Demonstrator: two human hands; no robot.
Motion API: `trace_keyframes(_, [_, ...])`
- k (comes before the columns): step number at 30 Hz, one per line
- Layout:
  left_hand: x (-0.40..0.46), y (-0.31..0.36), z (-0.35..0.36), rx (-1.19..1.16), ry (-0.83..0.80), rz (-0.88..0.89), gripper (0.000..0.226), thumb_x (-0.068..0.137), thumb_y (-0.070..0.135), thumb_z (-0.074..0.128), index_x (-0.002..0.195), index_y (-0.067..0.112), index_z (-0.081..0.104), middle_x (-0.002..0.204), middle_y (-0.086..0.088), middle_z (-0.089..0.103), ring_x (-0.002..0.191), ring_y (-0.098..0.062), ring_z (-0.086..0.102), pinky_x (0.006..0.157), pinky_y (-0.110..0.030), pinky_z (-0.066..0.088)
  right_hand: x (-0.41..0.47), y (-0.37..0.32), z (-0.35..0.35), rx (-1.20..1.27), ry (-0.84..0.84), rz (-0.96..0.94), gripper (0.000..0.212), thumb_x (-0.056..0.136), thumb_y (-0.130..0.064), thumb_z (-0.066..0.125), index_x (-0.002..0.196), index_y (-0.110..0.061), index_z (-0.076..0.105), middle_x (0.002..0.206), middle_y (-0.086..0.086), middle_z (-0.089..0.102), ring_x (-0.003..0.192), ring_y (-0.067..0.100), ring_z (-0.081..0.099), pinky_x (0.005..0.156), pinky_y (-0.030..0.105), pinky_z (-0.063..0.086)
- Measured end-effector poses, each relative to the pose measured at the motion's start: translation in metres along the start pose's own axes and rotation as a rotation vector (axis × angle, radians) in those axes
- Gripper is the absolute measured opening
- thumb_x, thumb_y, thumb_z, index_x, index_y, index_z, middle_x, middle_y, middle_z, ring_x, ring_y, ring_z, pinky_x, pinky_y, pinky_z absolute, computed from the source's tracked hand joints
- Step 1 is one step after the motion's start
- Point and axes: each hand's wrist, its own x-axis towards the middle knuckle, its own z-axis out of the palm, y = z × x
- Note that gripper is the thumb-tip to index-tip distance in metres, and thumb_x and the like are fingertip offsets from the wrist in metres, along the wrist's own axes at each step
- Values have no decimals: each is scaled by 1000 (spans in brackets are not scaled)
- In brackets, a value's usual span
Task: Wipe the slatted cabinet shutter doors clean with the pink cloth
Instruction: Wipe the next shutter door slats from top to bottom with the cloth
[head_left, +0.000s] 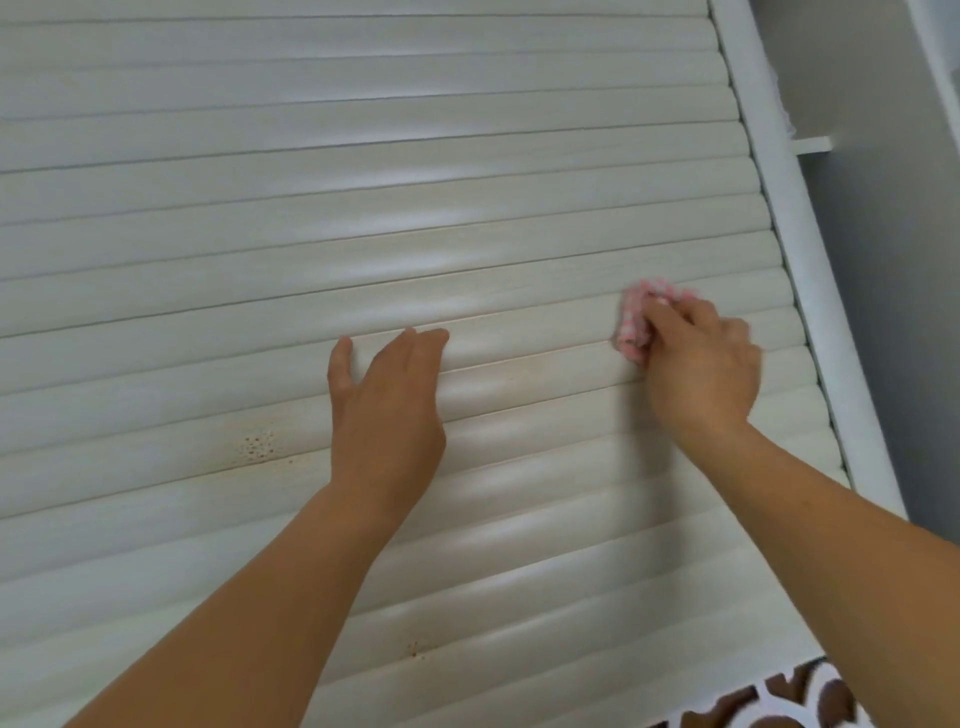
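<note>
Two bare hands on a pale, cream-white slatted shutter door (363, 218), its left side and bottom cut off by the frame.

The bunched pink checked cloth (635, 322) is partly hidden under the right hand (698, 364), whose curled fingers grip it against a slat near the white frame post (810, 291). The left hand (387, 400) lies flat, fingers straight, on the slats. Brownish specks (257, 446) mark a lower slat.

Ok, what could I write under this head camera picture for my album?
Right hand rubs a bunched pink cloth along the white slatted shutter; left hand rests flat beside brown spots.
</note>
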Motion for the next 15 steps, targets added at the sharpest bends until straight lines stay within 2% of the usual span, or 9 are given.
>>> trace_keyframes(2, [1,-4,1,2,6,15,70,59,-9,28,123,6,54,117,-12,63,113,-26,58,109,-52,12,0,8,2,43,1,195,33,97,-21,41,126,-31,55,145,2,41,114,35,40,93,38,29])
trace_keyframes(5, [4,-7,1,-3,24,30,70,57,-9,31,121,4,55,107,-13,67,103,-27,63,108,-53,14,-11,-13,13,110,41,252,33,95,-16,43,123,-26,59,144,6,43,112,36,41,94,39,29])
trace_keyframes(7, [5,-7,2,-16,36,35,70,57,-9,31,121,4,54,103,-12,68,100,-26,63,107,-52,15,-24,-36,21,138,81,166,27,91,-17,51,114,-23,64,132,8,54,101,37,47,88,39,33])
trace_keyframes(10, [5,-8,4,-47,45,29,72,62,-5,24,127,7,50,108,-9,67,102,-24,62,109,-49,11,-52,-73,29,116,163,-45,17,79,-19,62,94,-22,69,101,7,67,81,34,54,75,37,35])
trace_keyframes(12, [6,-9,3,-70,11,10,67,71,-2,26,134,12,44,116,-4,64,106,-20,59,112,-42,4,-70,-100,31,119,181,-182,23,75,-25,53,93,-23,69,95,3,67,82,29,50,74,36,29])
trace_keyframes(15, [9,-13,5,-99,19,-2,49,89,12,44,137,20,38,118,4,63,109,-14,56,110,-32,-6,-85,-131,30,179,194,-346,34,76,-22,44,96,-23,71,91,1,67,85,26,51,77,36,30])
